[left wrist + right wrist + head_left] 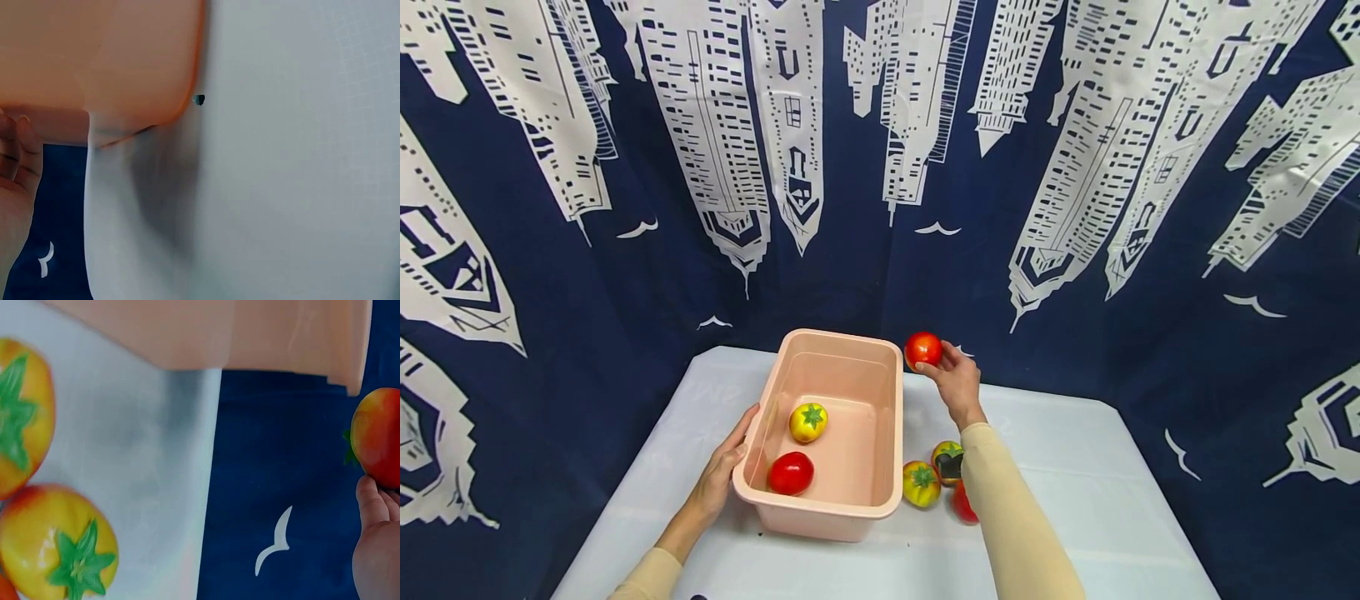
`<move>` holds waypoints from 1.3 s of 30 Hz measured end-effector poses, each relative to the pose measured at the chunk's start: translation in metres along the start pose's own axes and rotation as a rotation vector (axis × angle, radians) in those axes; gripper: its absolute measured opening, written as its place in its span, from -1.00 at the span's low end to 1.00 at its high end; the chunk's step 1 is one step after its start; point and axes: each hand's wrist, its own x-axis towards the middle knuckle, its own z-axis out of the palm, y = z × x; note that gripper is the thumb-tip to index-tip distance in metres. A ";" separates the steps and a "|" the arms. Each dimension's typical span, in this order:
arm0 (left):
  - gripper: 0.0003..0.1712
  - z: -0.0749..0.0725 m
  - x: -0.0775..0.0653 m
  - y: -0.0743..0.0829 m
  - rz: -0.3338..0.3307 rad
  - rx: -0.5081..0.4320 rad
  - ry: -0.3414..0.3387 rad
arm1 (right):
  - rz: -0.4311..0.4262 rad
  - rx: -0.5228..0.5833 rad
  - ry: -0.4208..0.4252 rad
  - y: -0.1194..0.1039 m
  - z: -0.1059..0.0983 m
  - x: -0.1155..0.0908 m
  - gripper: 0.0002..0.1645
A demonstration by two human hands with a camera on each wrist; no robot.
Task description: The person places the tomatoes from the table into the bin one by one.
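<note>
1. While the left hand [724, 467] lies with fingers fairly straight against the left outer side of the pink bin [820, 507], the right hand [958, 387] pinches a red tomato [922, 349] just beside the bin's far right corner. Inside the bin, a yellow tomato [808, 423] sits left of middle, with another red one [791, 473] near the near left corner. Right of the bin, more tomatoes [921, 485] lie on the white table [1067, 450], partly behind the right sleeve [1011, 504].
2. From the left wrist, the fingers show at the bin's wall; whether they curl beneath it, I cannot tell.
3. From the right wrist, fingers hold the tomato, its green leaves showing.
</note>
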 end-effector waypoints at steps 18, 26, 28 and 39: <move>-0.26 0.002 0.000 -0.003 -0.001 0.000 0.002 | -0.056 0.097 -0.102 -0.011 0.026 -0.008 -0.09; -0.24 0.005 0.001 -0.001 0.002 -0.026 0.018 | -0.067 0.128 -0.190 -0.013 0.030 -0.011 -0.11; -0.24 0.005 0.001 0.000 0.000 -0.029 0.020 | -0.072 0.117 -0.199 -0.014 0.030 -0.012 -0.11; -0.23 0.006 0.001 0.000 -0.007 -0.038 0.032 | -0.069 0.082 -0.253 -0.015 0.041 -0.014 -0.13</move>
